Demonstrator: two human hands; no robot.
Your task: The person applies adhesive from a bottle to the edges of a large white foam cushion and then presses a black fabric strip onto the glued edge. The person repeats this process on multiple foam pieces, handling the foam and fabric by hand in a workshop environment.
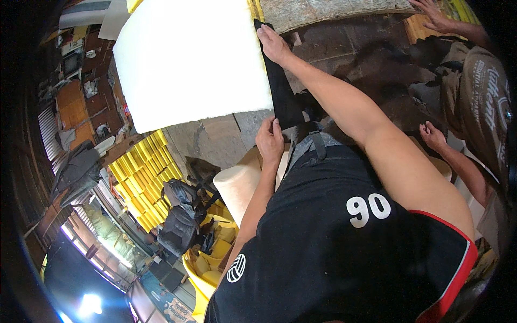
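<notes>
A large white sheet of padding [188, 64] lies on the work table, with a thin yellow foam edge along its right side. A strip of black fabric [281, 91] hangs along that side. At the far end of the strip, my right hand [274, 47] is closed on the fabric where it meets the padding's edge. My left hand [270, 141] pinches the near corner of the same black fabric, just below the padding's near right corner.
Another person [474, 102] stands at the right, one hand on the far tabletop [334, 12]. Stacked yellow foam pieces [145, 180], a black padded seat [177, 229] and a yellow container [196, 280] are at the left. A pale roll [237, 183] stands beside my left forearm.
</notes>
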